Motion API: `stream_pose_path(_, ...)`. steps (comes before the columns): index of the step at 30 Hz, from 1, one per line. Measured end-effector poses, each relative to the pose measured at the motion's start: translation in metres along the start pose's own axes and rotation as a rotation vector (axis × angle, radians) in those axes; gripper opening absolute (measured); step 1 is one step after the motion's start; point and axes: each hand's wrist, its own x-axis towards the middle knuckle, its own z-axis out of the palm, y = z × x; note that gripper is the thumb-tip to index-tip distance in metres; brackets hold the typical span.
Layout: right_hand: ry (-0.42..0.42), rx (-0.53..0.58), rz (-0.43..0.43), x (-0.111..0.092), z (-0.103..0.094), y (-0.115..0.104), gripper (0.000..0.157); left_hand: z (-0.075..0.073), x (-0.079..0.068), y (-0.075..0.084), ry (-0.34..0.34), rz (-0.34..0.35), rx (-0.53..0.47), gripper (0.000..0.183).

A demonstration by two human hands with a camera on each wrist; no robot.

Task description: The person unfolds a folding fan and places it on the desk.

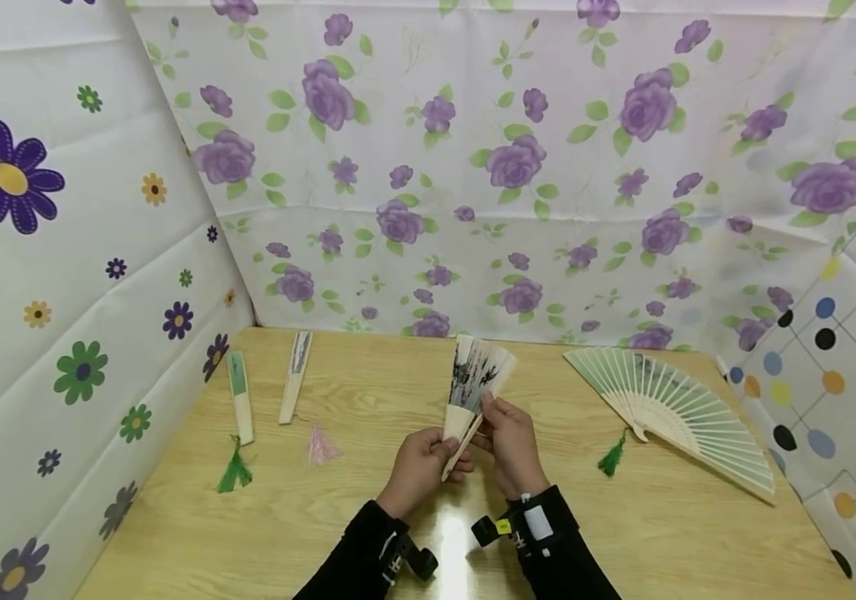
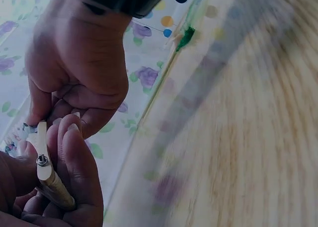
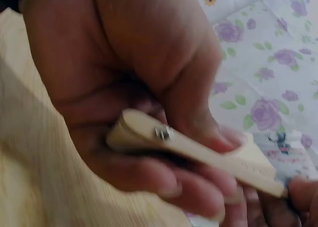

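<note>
A partly spread folding fan [image 1: 470,375], with pale wooden ribs and a dark print on white, is held up over the table. My left hand [image 1: 422,467] grips its narrow end, thumb on the near face; the metal rivet shows in both wrist views. Farther up, my right hand [image 1: 513,442] pinches the fan's right edge between thumb and fingers. In the left wrist view, the right hand [image 2: 79,73] hides most of the printed leaf. From the right wrist, the fan's wooden guard [image 3: 208,155] appears close up.
On the left lie a folded green fan [image 1: 241,396] with a green tassel [image 1: 235,471] and a folded printed fan [image 1: 296,379] beside a pink tassel [image 1: 321,446]. A spread pale-green fan [image 1: 678,417] with a green tassel [image 1: 612,457] lies right. Patterned cloths [image 1: 465,167] surround the wooden table [image 1: 195,542].
</note>
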Motion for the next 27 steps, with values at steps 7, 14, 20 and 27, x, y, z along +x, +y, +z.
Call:
stream_pose_path(7, -0.015, -0.025, 0.004, -0.0012, -0.0018, -0.0022, 0.051, -0.0022, -0.0027, -0.0026, -0.004, -0.009, -0.034, 0.027)
stream_pose_path(14, 0.029, 0.023, 0.000, -0.0017, 0.0008, -0.0016, 0.045, -0.0024, -0.0034, -0.0018, 0.034, 0.012, -0.088, 0.028)
stream_pose_path(20, 0.047, 0.020, -0.007, -0.0004, 0.0015, -0.0012, 0.041, -0.0017, -0.0018, -0.0039, 0.041, 0.007, -0.099, 0.029)
stream_pose_path(27, 0.063, 0.011, -0.007, -0.0002, 0.0020, -0.0014, 0.040, -0.0015, 0.0001, -0.0069, 0.042, 0.008, -0.099, 0.029)
